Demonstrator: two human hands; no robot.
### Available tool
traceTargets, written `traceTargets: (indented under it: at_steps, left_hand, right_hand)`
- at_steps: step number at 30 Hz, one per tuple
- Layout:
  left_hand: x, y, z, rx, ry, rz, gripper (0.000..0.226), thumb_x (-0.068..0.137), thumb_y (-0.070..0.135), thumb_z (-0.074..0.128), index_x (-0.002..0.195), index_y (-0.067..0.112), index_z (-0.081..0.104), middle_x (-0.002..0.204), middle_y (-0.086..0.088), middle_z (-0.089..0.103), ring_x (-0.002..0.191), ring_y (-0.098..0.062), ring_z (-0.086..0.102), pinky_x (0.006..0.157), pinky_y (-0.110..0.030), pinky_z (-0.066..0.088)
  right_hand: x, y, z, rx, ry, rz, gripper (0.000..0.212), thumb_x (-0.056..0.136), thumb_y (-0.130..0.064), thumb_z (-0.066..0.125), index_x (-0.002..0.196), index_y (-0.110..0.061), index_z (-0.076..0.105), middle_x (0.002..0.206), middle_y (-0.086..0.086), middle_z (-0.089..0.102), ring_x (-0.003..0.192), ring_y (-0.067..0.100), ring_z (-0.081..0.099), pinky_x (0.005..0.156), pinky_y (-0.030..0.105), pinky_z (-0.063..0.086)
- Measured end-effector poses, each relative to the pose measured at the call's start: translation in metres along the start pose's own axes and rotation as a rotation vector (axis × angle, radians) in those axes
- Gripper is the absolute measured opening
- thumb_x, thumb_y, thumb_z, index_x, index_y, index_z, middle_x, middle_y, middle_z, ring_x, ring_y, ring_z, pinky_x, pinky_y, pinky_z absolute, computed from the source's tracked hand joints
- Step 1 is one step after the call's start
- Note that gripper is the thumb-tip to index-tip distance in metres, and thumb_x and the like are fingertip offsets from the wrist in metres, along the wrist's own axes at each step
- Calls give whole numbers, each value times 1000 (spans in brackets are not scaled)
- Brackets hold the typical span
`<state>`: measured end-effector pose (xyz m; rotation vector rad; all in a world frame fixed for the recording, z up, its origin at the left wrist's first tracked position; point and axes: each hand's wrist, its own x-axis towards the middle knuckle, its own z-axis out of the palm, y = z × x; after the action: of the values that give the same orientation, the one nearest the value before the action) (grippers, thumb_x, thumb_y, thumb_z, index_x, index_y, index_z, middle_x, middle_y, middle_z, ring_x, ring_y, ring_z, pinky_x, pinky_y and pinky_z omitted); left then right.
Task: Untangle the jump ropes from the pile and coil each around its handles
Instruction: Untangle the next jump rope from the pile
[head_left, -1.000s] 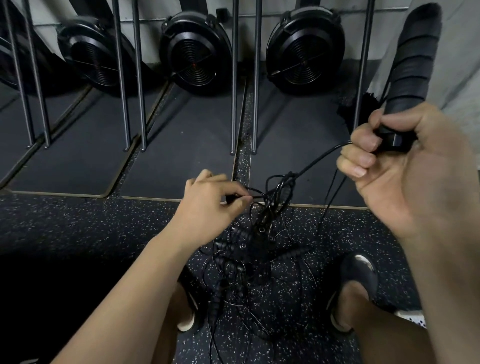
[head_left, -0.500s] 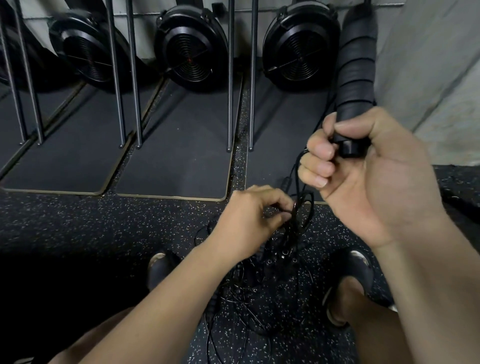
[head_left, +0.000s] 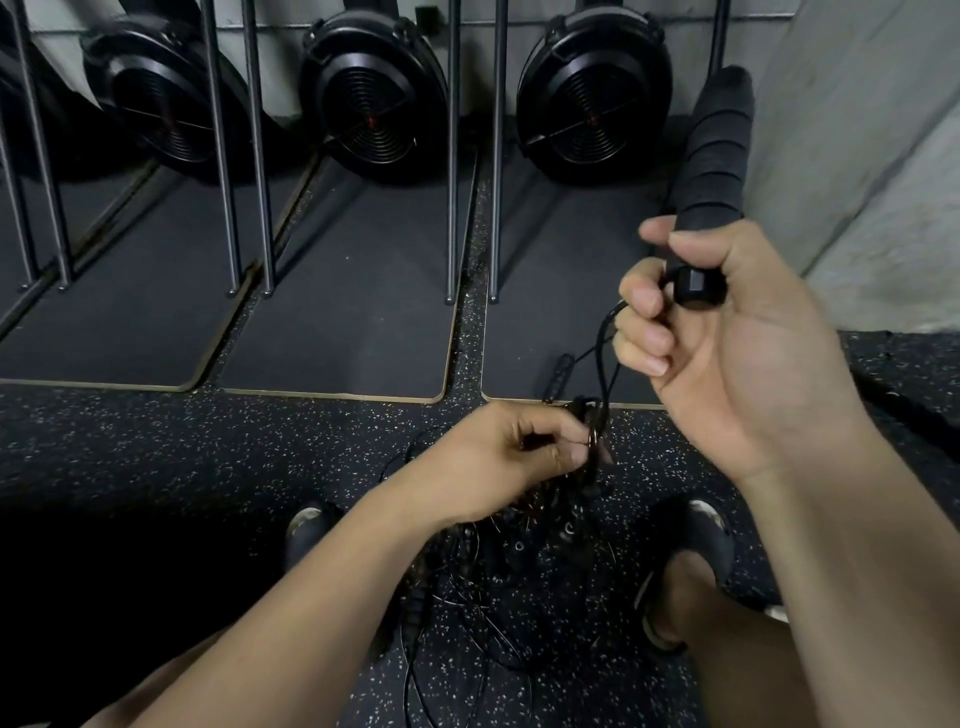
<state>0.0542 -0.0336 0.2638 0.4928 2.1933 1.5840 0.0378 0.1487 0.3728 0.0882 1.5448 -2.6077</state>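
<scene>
A person's right hand grips the lower end of a black ribbed jump rope handle, held nearly upright above a speckled rubber floor, with the thumb across the front and the fingers curled tight round the end cap. A thin black cord drops from that handle, past the knuckles, to a knot of cords just below. There the left hand pinches several strands between thumb and forefinger, its other fingers tucked under. The pile of jump ropes lies on the floor beneath the left hand, a loose snarl of dark cords and handles between the person's two dark shoes. Beyond the hands, three dark floor mats lie side by side, with upright metal rails rising from their edges. Three round black fan housings stand against the back wall, and a grey concrete wall closes the right side.
</scene>
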Motion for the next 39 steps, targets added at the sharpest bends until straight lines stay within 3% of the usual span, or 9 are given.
traceTargets:
  at_steps: [7, 11, 15, 20, 24, 28, 31, 35, 39]
  left_hand:
    - [-2, 1, -14, 253, 284, 53, 28, 94, 42, 78, 75, 24, 66, 86, 7, 65, 96, -13, 60, 89, -31, 46]
    - [-1, 0, -22, 541, 487, 91, 36, 87, 45, 82, 70, 29, 54, 91, 7, 51, 95, -18, 47, 79, -32, 41]
    - [2, 1, -27, 647, 622, 141, 41, 88, 39, 86, 67, 30, 52, 92, 13, 47, 93, -18, 47, 82, -30, 42]
    - [-2, 4, -30, 367, 598, 121, 11, 96, 17, 78, 85, 19, 78, 84, 8, 62, 75, -7, 56, 70, -19, 38]
    - [-4, 13, -32, 172, 623, 95, 11, 95, 26, 81, 91, 17, 83, 84, 15, 73, 71, 4, 60, 69, -14, 41]
    - [-7, 17, -33, 117, 609, 63, 17, 90, 27, 85, 101, 14, 85, 69, 23, 67, 63, 11, 56, 64, -10, 40]
    - [-10, 20, -34, 148, 592, 42, 23, 85, 38, 87, 105, 29, 85, 58, 17, 58, 51, 1, 45, 55, -10, 33]
    - [-14, 21, -39, 267, 582, 29, 34, 78, 65, 79, 99, 38, 81, 59, 7, 49, 52, -6, 38, 53, -18, 32]
    - [-14, 23, -40, 385, 557, -6, 16, 80, 75, 74, 79, 64, 63, 59, 11, 51, 59, -6, 46, 55, -18, 32]
  right_hand:
    - [13, 7, -17, -113, 125, -74, 19, 104, -19, 52, 118, -13, 41, 90, 15, 71, 62, 17, 49, 51, 28, 34]
    - [19, 14, -23, -58, 197, -71, 12, 102, -13, 60, 111, -6, 59, 97, 6, 61, 69, 16, 59, 60, 28, 47]
    - [26, 24, -29, -188, 301, -123, 26, 101, -15, 65, 122, -1, 73, 105, -2, 64, 80, 11, 59, 68, 25, 51]
    - [26, 37, -36, -241, 329, -99, 19, 102, -30, 71, 118, -26, 80, 109, -14, 71, 90, 8, 54, 75, 26, 41]
    - [22, 48, -34, -109, 242, 36, 35, 88, -30, 78, 120, -16, 79, 107, -6, 68, 85, 6, 52, 72, 25, 36]
    - [16, 63, -26, -57, 206, 135, 8, 87, -18, 81, 92, -16, 75, 93, 0, 75, 79, 7, 60, 73, 25, 39]
    - [12, 73, -21, 12, 209, 178, 12, 88, -10, 81, 85, -17, 73, 92, 5, 75, 78, 11, 63, 70, 23, 44]
    - [11, 80, -17, 111, 297, 181, 23, 81, -18, 87, 99, -15, 72, 99, 8, 73, 76, 11, 63, 71, 23, 46]
    - [12, 73, -23, 42, 356, 78, 24, 79, -25, 90, 94, -18, 72, 96, 6, 75, 72, 9, 59, 68, 25, 42]
